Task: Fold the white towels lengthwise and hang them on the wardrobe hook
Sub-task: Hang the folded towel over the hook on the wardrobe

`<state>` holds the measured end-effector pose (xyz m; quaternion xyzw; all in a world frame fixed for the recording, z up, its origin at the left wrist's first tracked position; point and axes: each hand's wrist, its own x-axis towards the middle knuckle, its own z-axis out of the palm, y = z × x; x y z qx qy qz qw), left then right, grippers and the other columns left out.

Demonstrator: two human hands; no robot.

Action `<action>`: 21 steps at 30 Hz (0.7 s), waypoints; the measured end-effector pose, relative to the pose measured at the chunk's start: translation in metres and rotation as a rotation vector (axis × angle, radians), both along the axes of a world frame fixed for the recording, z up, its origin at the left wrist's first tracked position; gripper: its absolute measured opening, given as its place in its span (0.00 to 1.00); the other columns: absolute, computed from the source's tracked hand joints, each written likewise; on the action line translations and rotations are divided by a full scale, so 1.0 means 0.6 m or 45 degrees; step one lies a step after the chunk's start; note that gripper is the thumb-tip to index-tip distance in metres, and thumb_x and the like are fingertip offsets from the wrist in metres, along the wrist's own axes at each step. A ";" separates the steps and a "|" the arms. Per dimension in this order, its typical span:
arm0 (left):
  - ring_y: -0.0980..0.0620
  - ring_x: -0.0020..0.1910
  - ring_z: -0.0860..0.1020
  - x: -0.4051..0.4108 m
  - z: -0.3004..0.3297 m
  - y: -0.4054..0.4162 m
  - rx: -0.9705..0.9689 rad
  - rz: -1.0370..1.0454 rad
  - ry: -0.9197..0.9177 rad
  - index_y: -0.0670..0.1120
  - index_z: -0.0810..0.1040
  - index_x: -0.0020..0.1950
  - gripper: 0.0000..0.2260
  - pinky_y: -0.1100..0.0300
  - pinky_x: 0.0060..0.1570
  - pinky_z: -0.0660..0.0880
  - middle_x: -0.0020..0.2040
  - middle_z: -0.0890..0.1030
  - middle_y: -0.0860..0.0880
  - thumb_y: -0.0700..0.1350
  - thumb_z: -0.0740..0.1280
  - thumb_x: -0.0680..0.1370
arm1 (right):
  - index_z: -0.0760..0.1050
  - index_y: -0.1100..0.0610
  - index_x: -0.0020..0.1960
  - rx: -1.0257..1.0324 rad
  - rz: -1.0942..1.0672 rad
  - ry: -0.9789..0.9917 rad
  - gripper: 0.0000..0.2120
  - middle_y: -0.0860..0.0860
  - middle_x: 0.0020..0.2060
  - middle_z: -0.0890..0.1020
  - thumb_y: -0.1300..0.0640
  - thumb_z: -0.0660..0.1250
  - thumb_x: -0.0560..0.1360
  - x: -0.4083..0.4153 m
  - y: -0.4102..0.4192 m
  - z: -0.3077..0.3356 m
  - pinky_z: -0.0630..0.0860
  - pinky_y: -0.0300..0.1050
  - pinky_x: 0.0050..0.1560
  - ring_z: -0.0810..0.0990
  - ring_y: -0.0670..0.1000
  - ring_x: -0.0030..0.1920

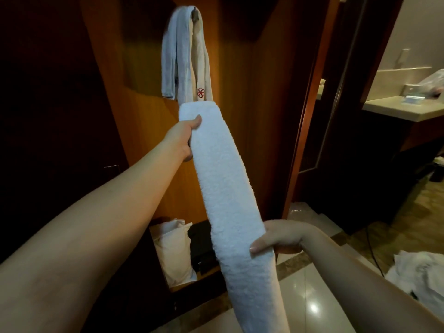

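L hand point(186, 138) raised, arm extended, gripping; R hand point(276, 239) low, gripping.

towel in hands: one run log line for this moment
folded towel held | left hand grips top | right hand grips lower | hook holds hung towels

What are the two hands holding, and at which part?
Both hold one folded white towel: the left hand grips it near its upper end, the right hand grips it lower down, above its bottom end.

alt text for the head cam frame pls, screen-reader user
Two bare hands hold a long folded white towel stretched out before a wooden wardrobe: left hand gripping its upper end, right hand lower down. Above, two towels already hang from the hook.
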<state>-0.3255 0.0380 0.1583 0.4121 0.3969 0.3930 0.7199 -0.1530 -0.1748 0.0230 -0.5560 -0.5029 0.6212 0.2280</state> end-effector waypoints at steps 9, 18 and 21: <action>0.42 0.51 0.81 0.011 -0.105 0.049 -0.126 -0.005 0.213 0.37 0.73 0.65 0.17 0.48 0.51 0.78 0.61 0.81 0.39 0.44 0.70 0.80 | 0.84 0.55 0.58 0.072 -0.205 0.399 0.23 0.51 0.56 0.85 0.46 0.79 0.66 -0.015 -0.025 0.004 0.79 0.42 0.55 0.83 0.52 0.59; 0.37 0.68 0.75 -0.006 -0.266 0.048 -0.214 -0.344 0.544 0.41 0.71 0.72 0.38 0.44 0.69 0.69 0.69 0.76 0.38 0.70 0.62 0.75 | 0.78 0.59 0.67 0.334 -0.614 0.910 0.33 0.60 0.62 0.81 0.49 0.81 0.65 -0.005 0.029 0.082 0.81 0.52 0.54 0.81 0.59 0.63; 0.49 0.47 0.80 0.008 -0.245 0.000 0.150 -0.082 0.446 0.47 0.78 0.54 0.23 0.54 0.54 0.73 0.48 0.80 0.47 0.66 0.60 0.80 | 0.73 0.61 0.68 0.429 -0.872 0.847 0.24 0.58 0.59 0.84 0.55 0.72 0.74 -0.003 0.053 0.111 0.83 0.49 0.51 0.84 0.56 0.59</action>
